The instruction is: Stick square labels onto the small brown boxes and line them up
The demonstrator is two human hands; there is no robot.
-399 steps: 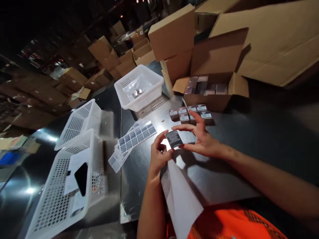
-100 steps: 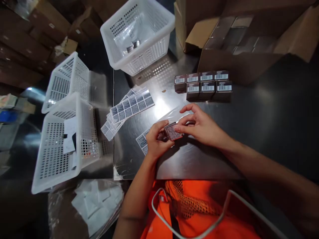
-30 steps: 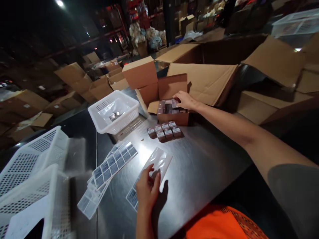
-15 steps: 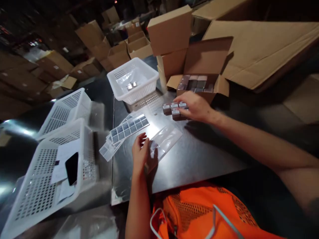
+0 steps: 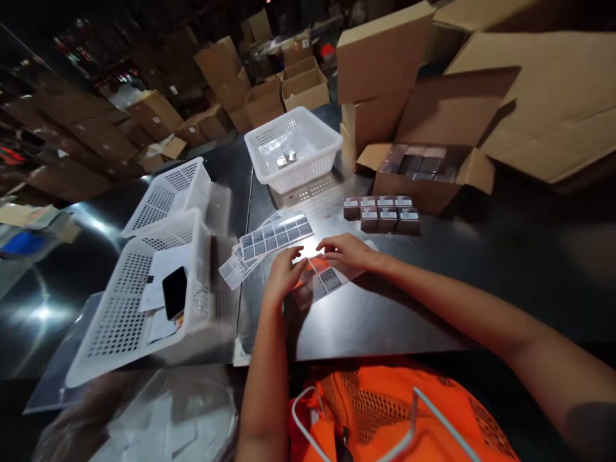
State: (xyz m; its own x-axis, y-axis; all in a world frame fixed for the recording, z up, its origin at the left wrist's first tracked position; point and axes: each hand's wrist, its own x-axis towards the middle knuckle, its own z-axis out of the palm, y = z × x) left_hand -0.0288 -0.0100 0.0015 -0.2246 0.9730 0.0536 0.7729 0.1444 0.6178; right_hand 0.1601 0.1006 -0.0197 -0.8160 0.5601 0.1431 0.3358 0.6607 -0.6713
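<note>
Label sheet (image 5: 323,282) lies flat on the bench (image 5: 433,282), right in front of me. My left hand (image 5: 283,273) and right hand (image 5: 347,251) press on it, fingers spread, gripping nothing. Small brown boxes (image 5: 382,213) sit just beyond.

Both bare forearms are reaching forward from the body, converging ahead of the chest. The left hand (image 5: 283,273) is lying palm down with fingers bent and slightly spread. The right hand (image 5: 347,251) is resting just beside it, palm down, fingers extended leftward, fingertips nearly meeting.
</note>
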